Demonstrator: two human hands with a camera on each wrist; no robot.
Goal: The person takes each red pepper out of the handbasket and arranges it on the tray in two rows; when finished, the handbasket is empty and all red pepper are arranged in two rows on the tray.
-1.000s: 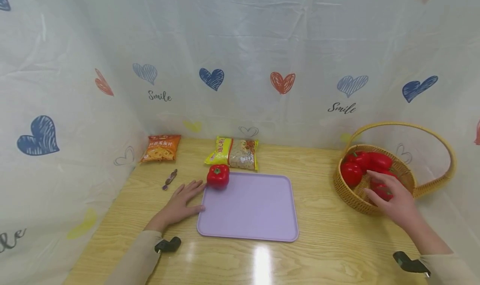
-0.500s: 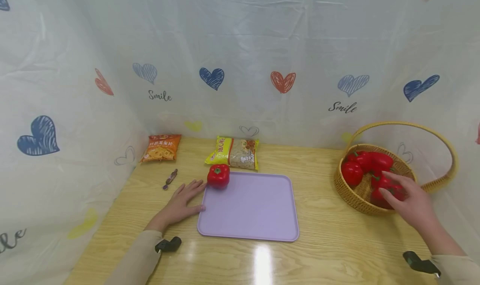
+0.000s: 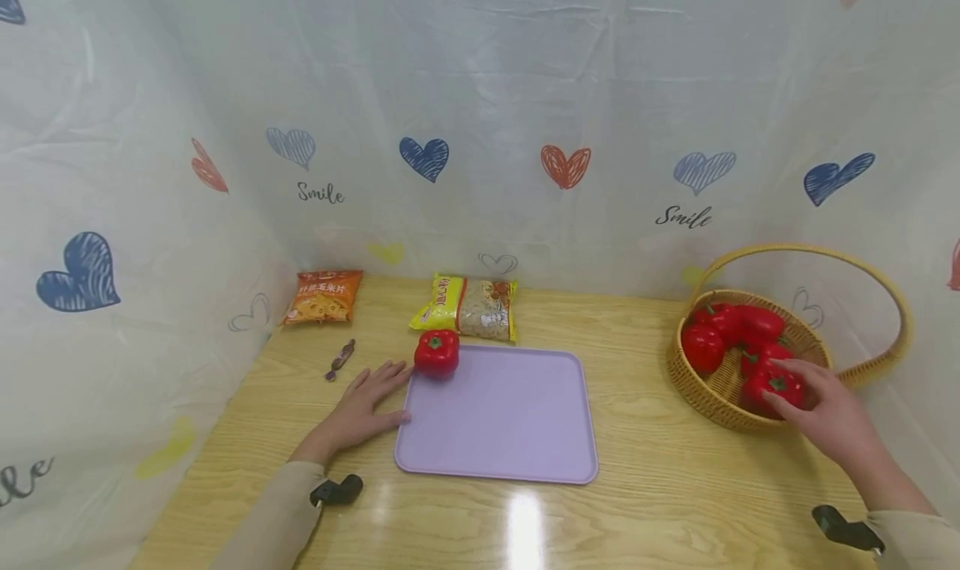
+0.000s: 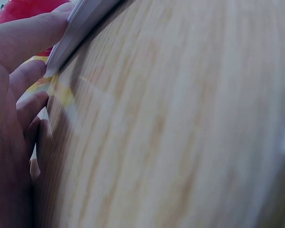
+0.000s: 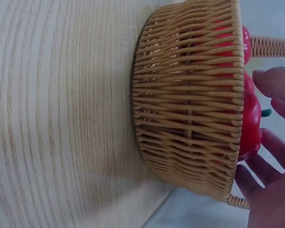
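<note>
Two hands are seen around a pale purple tray [image 3: 517,420], which is taken here as the landmark. The left hand [image 3: 363,407] is placed at the tray's left edge; its fingers are spread wide, nothing is gripped, and the thumb is laid against the rim. A red bell pepper [image 3: 437,353] is set on the tray's far left corner, just beside those fingertips.

Well to the right of the tray, a wicker basket [image 3: 693,391] with a tall arched handle [image 3: 806,249] is placed. The right hand [image 3: 828,403] is held over the basket's near right side, with thumb and fingers parted widely about a red pepper with a green stem [image 3: 776,387]. In the right wrist view a gap is shown between the thumb and that pepper; whether it is touched by the other fingers cannot be told. More red peppers [image 3: 703,349] are gathered beside it in the basket.

Just behind the tray, a yellow snack bag [image 3: 480,307] is laid flat. Beyond the tray's far left corner, an orange snack bag [image 3: 324,297] is set, and nearer to the tray a small wrapped candy [image 3: 341,360] is left on the wooden table [image 3: 645,487]. Behind the tray and bags, a heart-printed sheet [image 3: 495,78] is hung.
</note>
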